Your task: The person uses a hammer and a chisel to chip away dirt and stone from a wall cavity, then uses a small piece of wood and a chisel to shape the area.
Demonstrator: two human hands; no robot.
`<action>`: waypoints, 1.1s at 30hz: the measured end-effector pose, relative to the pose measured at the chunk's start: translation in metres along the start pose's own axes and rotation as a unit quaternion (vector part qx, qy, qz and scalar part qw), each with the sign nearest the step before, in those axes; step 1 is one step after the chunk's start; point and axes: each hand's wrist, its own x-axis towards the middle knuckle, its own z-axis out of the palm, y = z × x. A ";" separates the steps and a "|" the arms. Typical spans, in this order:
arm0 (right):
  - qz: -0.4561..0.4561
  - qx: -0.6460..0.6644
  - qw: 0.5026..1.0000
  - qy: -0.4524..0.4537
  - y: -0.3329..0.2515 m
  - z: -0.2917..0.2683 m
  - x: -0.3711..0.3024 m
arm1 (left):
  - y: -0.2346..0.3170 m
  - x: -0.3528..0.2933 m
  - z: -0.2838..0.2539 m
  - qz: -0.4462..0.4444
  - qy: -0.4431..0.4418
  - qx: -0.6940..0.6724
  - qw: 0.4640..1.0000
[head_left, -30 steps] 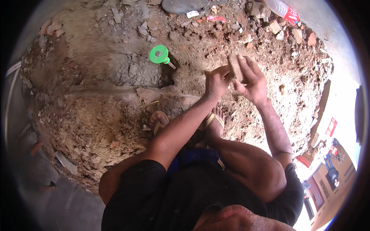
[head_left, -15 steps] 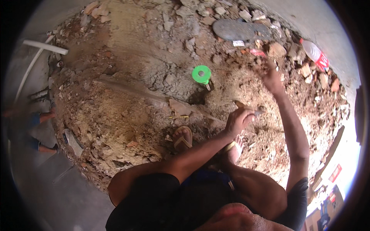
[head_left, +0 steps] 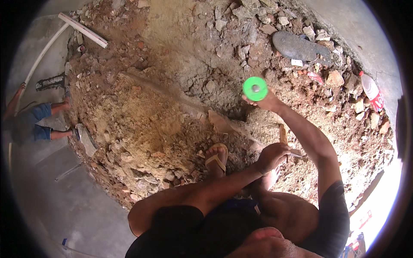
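Note:
My right hand (head_left: 267, 101) is closed just under the round green guard of a chisel (head_left: 255, 88), above a dug hollow in the rubble. The guard hides most of the fingers and the shaft. Lower down, in front of my right foot, my left hand (head_left: 273, 157) grips what looks like a hammer. Its wooden handle (head_left: 283, 133) points away from me, and a grey metal end (head_left: 296, 153) sticks out beside the fingers. My sandalled feet (head_left: 216, 157) stand on the broken ground.
Loose stones and soil surround me. A grey shoe sole (head_left: 297, 46) and a plastic bottle with a red label (head_left: 372, 92) lie at the far right. White pipes (head_left: 84, 30) rest at the far left. Another person in blue shorts (head_left: 42, 112) is on the concrete floor at left.
My right hand has come down and left from beside the rubble and taken hold of the chisel, which stood alone before. My left hand still holds the hammer-like tool, now turned. The view has shifted.

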 end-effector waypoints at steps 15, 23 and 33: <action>0.037 0.250 0.895 0.368 0.030 -0.056 -0.354 | -0.002 0.040 0.026 -0.022 0.011 0.051 0.998; -0.047 0.718 0.658 0.222 0.011 0.023 -0.417 | -0.008 0.082 0.014 -0.148 -0.021 0.034 0.988; 0.112 0.113 0.876 0.454 -0.046 0.040 -0.369 | -0.031 0.092 0.015 -0.183 0.033 0.023 0.982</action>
